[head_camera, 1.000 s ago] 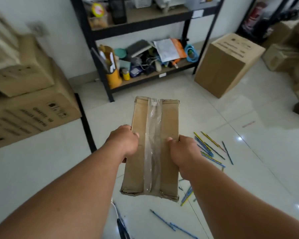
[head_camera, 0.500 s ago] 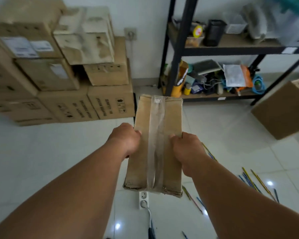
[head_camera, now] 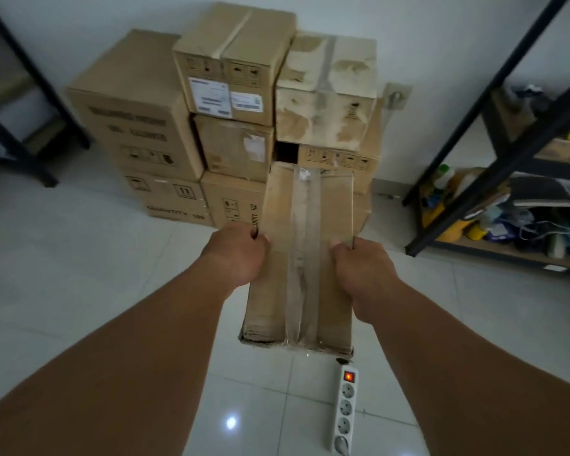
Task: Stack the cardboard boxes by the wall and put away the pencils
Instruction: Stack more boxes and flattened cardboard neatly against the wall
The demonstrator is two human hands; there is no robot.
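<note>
Matt brown cardboard fills the centre of the frame. The box (head_camera: 280, 291) in the foreground is dull and slightly rough, frayed along its near edge, with a strip of clear, glossy tape (head_camera: 300, 264) wrinkled down its middle. Behind it, the stack of boxes (head_camera: 139, 126) is the same matt cardboard. On the torn box (head_camera: 326, 103) at upper right the paper skin is scuffed away in pale patches, and smooth white paper labels (head_camera: 226, 100) sit just left of it. The floor (head_camera: 79, 258) is pale glazed tile, glossy enough to mirror a point of light at lower centre. The power strip (head_camera: 344, 409) at lower right is smooth white plastic. The shelf frame (head_camera: 494, 153) at right looks like matt black metal, and the wall (head_camera: 441, 44) is matt white.
</note>
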